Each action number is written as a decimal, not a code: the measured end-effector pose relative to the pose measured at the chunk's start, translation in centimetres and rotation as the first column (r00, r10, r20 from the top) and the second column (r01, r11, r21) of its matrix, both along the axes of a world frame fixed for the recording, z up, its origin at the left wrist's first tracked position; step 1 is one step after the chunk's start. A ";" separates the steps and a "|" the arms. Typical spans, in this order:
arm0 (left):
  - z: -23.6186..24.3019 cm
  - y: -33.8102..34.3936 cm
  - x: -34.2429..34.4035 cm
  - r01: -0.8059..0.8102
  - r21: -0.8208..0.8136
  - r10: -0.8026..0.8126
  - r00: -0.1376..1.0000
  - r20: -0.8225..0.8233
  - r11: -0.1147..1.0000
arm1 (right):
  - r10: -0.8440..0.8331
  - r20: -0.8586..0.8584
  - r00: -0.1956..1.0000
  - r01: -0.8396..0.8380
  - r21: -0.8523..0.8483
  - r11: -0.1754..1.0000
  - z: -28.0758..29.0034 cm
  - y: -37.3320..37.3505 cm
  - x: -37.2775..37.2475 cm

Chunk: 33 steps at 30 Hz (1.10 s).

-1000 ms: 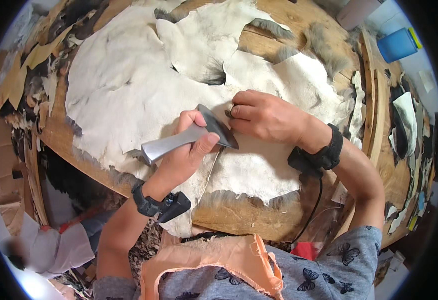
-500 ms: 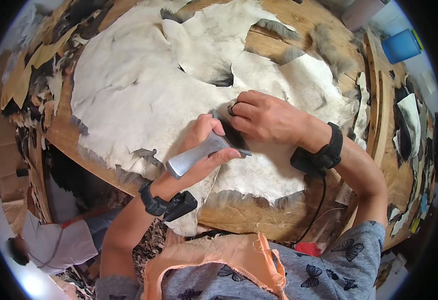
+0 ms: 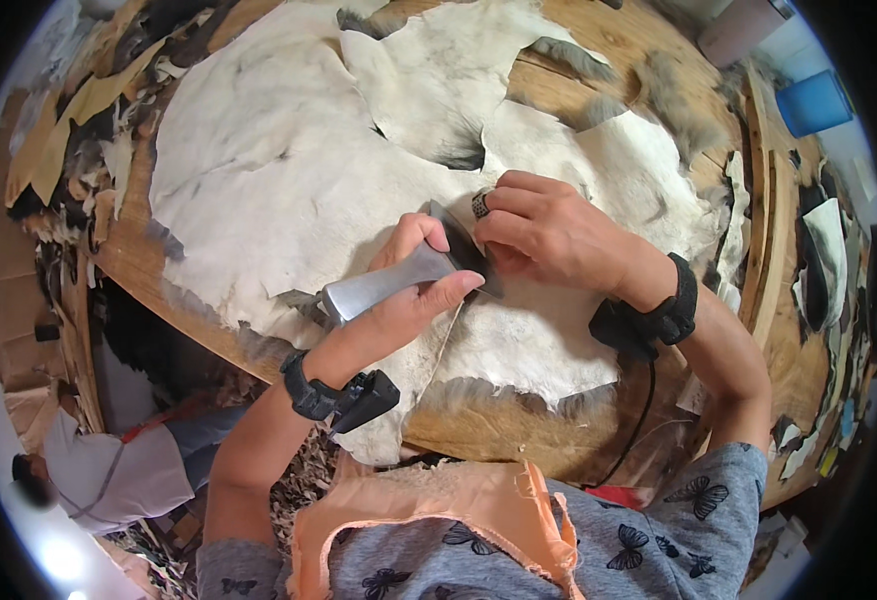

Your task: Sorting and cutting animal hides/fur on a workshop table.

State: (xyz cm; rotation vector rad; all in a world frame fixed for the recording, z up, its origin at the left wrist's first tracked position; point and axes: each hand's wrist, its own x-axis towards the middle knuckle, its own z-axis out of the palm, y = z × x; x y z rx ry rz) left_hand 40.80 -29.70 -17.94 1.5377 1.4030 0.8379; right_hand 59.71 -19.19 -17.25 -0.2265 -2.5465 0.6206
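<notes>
My left hand point(image 3: 420, 270) is wrapped round a grey metal hand tool point(image 3: 383, 281) with a thick handle and a wide, flared, dark flat head. Its thumb lies along the tool's near side. Close against the right side of that head, my right hand point(image 3: 548, 228) has its fingers curled in, and a dark ring shows on one finger. Whatever those fingertips pinch is hidden behind the hand. Under both hands lies a large cream-white hide point(image 3: 258, 150), skin side up, with grey fur showing along its edges and a dark-edged gap near the middle.
The hide rests on a wooden table point(image 3: 498, 440). Wooden bars point(image 3: 766, 220) run along the right, beside a blue cup point(image 3: 813, 102) and hide scraps point(image 3: 823, 265). More scraps point(image 3: 78, 130) pile at far left. Another person's pale garment point(image 3: 118, 470) shows at lower left.
The whole view has shifted slightly. My left hand has tilted the tool a little, its handle end now higher. My right hand stays by the tool's head with fingers curled.
</notes>
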 end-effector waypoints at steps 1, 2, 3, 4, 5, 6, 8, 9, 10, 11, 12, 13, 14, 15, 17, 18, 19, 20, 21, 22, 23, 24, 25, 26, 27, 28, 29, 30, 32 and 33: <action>-0.2 0.1 -0.1 0.000 0.048 0.000 1.000 0.001 0.999 | 0.001 -0.004 1.000 -0.001 0.000 1.000 0.0 0.0 -0.1; -0.1 0.3 -0.2 -0.001 0.047 0.001 1.000 -0.003 0.999 | -0.014 -0.056 0.998 0.011 -0.051 0.999 -0.1 0.0 -0.3; 0.0 0.4 -0.3 -0.023 0.079 0.028 0.998 -0.062 0.997 | -0.031 -0.107 0.994 0.021 -0.102 0.995 -0.1 0.0 -0.5; 0.2 0.5 -0.4 -0.044 0.112 0.057 0.991 -0.119 0.993 | -0.030 -0.111 0.993 0.018 -0.102 0.995 0.0 -0.1 -0.6; 0.1 0.5 -0.5 -0.045 0.112 0.059 0.991 -0.123 0.993 | -0.053 -0.118 0.992 0.037 -0.130 0.991 0.2 -0.2 -0.7; -0.2 0.5 -0.6 -0.095 0.091 0.100 0.993 -0.054 0.991 | -0.075 -0.124 0.989 0.055 -0.158 0.986 0.4 -0.2 -0.9; 0.5 0.9 -0.2 -0.141 0.061 0.140 0.990 0.019 0.988 | -0.086 -0.117 0.989 0.062 -0.195 0.979 0.5 0.1 -0.7; 1.2 1.0 0.0 -0.184 -0.146 0.199 0.975 0.099 0.972 | -0.096 -0.109 0.989 0.069 -0.229 0.971 0.5 0.2 -0.5; 1.9 1.1 0.0 -0.206 -0.347 0.275 0.948 0.162 0.915 | -0.093 -0.111 0.989 0.065 -0.230 0.971 0.5 0.2 -0.5; 1.7 1.2 -0.3 -0.209 -0.347 0.277 0.947 0.160 0.914 | -0.089 -0.086 0.992 0.066 -0.234 0.970 0.5 0.3 -0.5; 1.1 1.3 -0.9 -0.175 -0.151 0.180 0.984 0.016 0.973 | -0.085 -0.061 0.995 0.068 -0.238 0.969 0.5 0.4 -0.5; 0.8 1.4 -1.2 -0.098 0.041 0.103 0.984 -0.144 0.994 | -0.086 -0.059 0.995 0.069 -0.238 0.969 0.5 0.4 -0.5; 0.8 1.5 -1.3 -0.097 0.041 0.102 0.985 -0.143 0.994 | -0.074 -0.055 0.996 0.060 -0.223 0.973 0.6 0.4 -0.5; 0.8 1.5 -1.3 -0.077 0.104 0.095 0.978 -0.185 0.992 | -0.063 -0.050 0.997 0.051 -0.208 0.977 0.7 0.4 -0.6; 1.0 1.6 -1.4 -0.052 0.166 0.089 0.970 -0.227 0.985 | -0.073 -0.036 0.997 0.067 -0.138 0.988 0.5 0.3 -0.7; 1.1 1.7 -1.5 -0.053 0.145 0.088 0.966 -0.244 0.988 | -0.082 -0.022 0.996 0.081 -0.067 0.994 0.4 0.2 -0.8; 1.1 1.8 -1.5 -0.054 0.122 0.084 0.962 -0.260 0.991 | -0.085 -0.020 0.996 0.084 -0.066 0.994 0.5 0.3 -0.8; 1.0 2.0 -1.6 -0.051 0.123 0.082 0.963 -0.258 0.991 | -0.078 0.005 0.997 0.078 -0.045 0.996 0.5 0.4 -0.8; 0.9 2.1 -1.8 -0.031 0.137 0.067 0.960 -0.272 0.990 | -0.071 0.030 0.997 0.071 -0.023 0.997 0.6 0.5 -0.8; 0.9 2.1 -1.9 -0.011 0.150 0.054 0.956 -0.288 0.989 | -0.073 0.030 0.997 0.073 -0.022 0.997 0.6 0.4 -1.0; 1.0 2.2 -2.0 -0.009 0.151 0.053 0.956 -0.289 0.988 | -0.061 0.024 0.998 0.062 -0.039 0.997 0.5 0.4 -1.1; 1.1 2.4 -2.1 -0.005 0.180 0.062 0.948 -0.313 0.984 | -0.049 0.017 0.999 0.050 -0.056 0.997 0.5 0.3 -1.3; 1.1 2.6 -2.2 0.001 0.208 0.071 0.939 -0.336 0.978 | -0.050 0.017 0.999 0.051 -0.056 0.997 0.5 0.3 -1.5; 1.0 2.8 -2.3 0.001 0.209 0.071 0.939 -0.337 0.978 | -0.074 -0.007 0.997 0.073 -0.072 0.995 0.6 0.2 -1.7; 0.9 3.0 -2.4 -0.048 0.160 0.093 0.955 -0.282 0.986 | -0.098 -0.031 0.995 0.095 -0.090 0.991 0.6 0.2 -1.9; 0.9 3.2 -2.6 -0.097 0.107 0.120 0.966 -0.229 0.989 | -0.096 -0.034 0.995 0.093 -0.090 0.992 0.8 0.1 -2.0; 0.9 3.3 -2.8 -0.098 0.107 0.121 0.965 -0.232 0.989 | -0.110 -0.052 0.993 0.105 -0.091 0.990 1.1 0.1 -2.0; 1.1 3.5 -3.0 -0.111 0.085 0.128 0.965 -0.228 0.990 | -0.125 -0.069 0.990 0.118 -0.092 0.989 1.2 0.2 -2.1; 1.0 3.9 -3.3 -0.126 0.063 0.137 0.965 -0.225 0.990 | -0.119 -0.103 0.988 0.112 -0.067 0.991 1.3 0.3 -2.5; 0.7 4.2 -3.6 -0.170 0.036 0.174 0.970 -0.170 0.985 | -0.114 -0.135 0.984 0.110 -0.042 0.993 1.3 0.4 -2.6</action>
